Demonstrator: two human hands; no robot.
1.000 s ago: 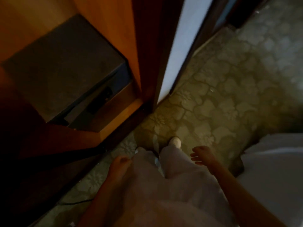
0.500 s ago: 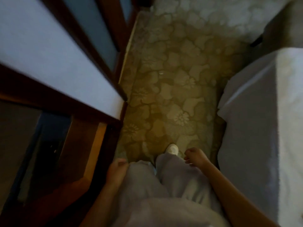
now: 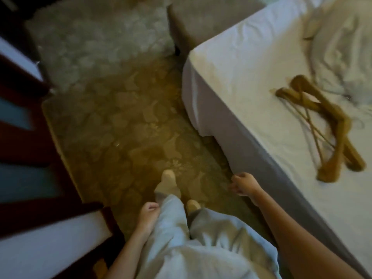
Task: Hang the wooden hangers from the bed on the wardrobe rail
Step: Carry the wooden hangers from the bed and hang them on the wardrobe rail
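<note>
A small pile of wooden hangers (image 3: 330, 125) with thin metal hooks lies overlapping on the white sheet of the bed (image 3: 247, 69) at the right. My right hand (image 3: 242, 183) hangs low beside the bed's grey side, fingers loosely curled, holding nothing, well short of the hangers. My left hand (image 3: 148, 215) rests against my light trouser leg, fingers curled, with nothing in it. The wardrobe rail is out of view; only dark framed wardrobe doors (image 3: 26, 150) show at the left.
A patterned floral carpet (image 3: 120, 127) runs between the wardrobe and the bed. A grey upholstered block (image 3: 201, 23) stands past the bed's corner. Rumpled bedding (image 3: 342, 49) lies at the far right. My feet in pale socks (image 3: 168, 184) stand on the carpet.
The view has swung right from the wardrobe interior to the bed, bringing the hangers into sight. My right hand has moved out toward the bed's side; I have stepped forward.
</note>
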